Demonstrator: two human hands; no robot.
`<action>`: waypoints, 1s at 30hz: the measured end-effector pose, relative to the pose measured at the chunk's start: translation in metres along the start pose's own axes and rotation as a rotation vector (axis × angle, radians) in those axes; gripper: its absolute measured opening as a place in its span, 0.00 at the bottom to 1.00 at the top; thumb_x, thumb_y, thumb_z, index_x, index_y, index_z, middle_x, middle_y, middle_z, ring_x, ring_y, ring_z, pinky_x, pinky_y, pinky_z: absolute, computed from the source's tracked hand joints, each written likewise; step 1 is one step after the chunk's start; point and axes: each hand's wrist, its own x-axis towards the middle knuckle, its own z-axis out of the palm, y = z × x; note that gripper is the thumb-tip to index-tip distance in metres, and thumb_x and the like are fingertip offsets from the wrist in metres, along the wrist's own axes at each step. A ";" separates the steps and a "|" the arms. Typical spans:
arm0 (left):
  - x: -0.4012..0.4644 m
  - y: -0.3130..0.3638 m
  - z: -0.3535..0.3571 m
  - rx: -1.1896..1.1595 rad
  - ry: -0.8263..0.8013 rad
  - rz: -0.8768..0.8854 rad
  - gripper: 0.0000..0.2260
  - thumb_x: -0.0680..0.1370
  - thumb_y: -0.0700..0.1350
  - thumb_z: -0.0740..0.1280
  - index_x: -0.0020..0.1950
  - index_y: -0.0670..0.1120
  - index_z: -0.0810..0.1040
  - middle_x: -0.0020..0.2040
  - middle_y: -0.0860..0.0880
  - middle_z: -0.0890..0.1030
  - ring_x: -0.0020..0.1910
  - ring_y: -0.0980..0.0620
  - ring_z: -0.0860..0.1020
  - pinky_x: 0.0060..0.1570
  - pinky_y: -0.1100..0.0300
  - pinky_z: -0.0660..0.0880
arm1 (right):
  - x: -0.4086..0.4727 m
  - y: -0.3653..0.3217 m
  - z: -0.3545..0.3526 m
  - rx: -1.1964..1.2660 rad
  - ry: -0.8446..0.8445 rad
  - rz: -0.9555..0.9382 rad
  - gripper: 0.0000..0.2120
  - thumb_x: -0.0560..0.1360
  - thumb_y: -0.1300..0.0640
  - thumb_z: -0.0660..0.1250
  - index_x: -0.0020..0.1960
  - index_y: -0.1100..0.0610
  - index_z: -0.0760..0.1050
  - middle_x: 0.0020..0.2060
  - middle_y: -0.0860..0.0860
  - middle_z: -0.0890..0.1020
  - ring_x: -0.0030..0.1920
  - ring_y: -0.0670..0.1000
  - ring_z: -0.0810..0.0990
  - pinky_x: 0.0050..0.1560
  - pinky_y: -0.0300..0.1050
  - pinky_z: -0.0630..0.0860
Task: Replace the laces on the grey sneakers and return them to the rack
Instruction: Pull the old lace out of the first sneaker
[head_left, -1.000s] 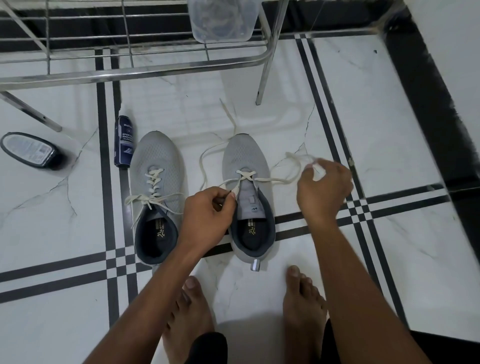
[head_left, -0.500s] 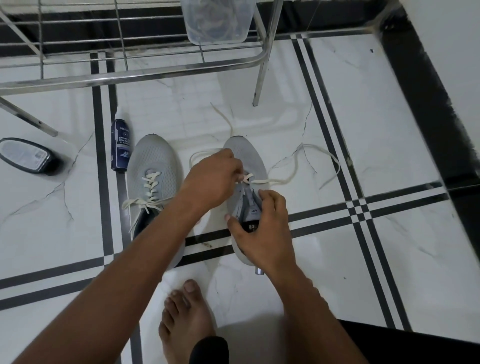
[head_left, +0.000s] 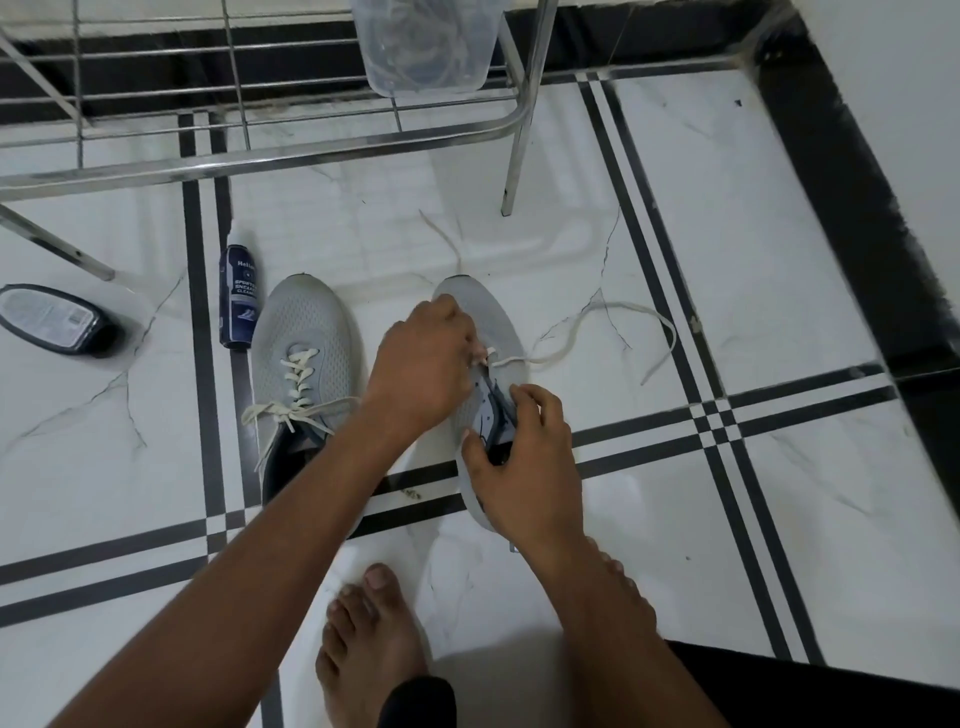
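- Rack: steel, across the far side of the floor; no sneaker back on it yet.
- Left shoe: just in front of the rack, toe toward it, long axis running rack to feet; laced up the eyelets, ends loose and seemingly untied.
- Right shoe: beside the left shoe, same heading, toe toward the rack leg; only the lowest crossing threaded, so most lacing left, then tying and shelving both.
- Left hand: over the right shoe's lower eyelets, pinching the lace, whose free end trails away to the right.
- Right hand: nearer the heel, gripping the tongue and collar.
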 end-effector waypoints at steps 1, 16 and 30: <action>0.000 0.001 0.000 -0.106 0.103 -0.087 0.03 0.83 0.42 0.68 0.50 0.45 0.81 0.53 0.49 0.77 0.53 0.50 0.78 0.51 0.54 0.78 | -0.001 0.000 0.000 -0.004 0.010 0.003 0.32 0.79 0.39 0.70 0.77 0.53 0.69 0.75 0.46 0.68 0.71 0.50 0.72 0.62 0.49 0.80; -0.015 -0.007 -0.011 -0.171 0.574 -0.349 0.06 0.82 0.45 0.69 0.56 0.46 0.82 0.66 0.42 0.73 0.65 0.44 0.71 0.60 0.47 0.72 | -0.005 -0.004 0.003 -0.069 0.009 0.032 0.31 0.80 0.38 0.68 0.77 0.53 0.68 0.75 0.46 0.67 0.71 0.52 0.71 0.57 0.51 0.82; -0.021 -0.002 -0.004 0.132 0.270 -0.016 0.13 0.82 0.52 0.71 0.65 0.50 0.82 0.77 0.41 0.68 0.77 0.39 0.66 0.73 0.40 0.63 | -0.007 -0.006 0.004 -0.082 0.005 0.023 0.31 0.79 0.38 0.68 0.76 0.52 0.68 0.75 0.46 0.67 0.70 0.53 0.72 0.57 0.51 0.81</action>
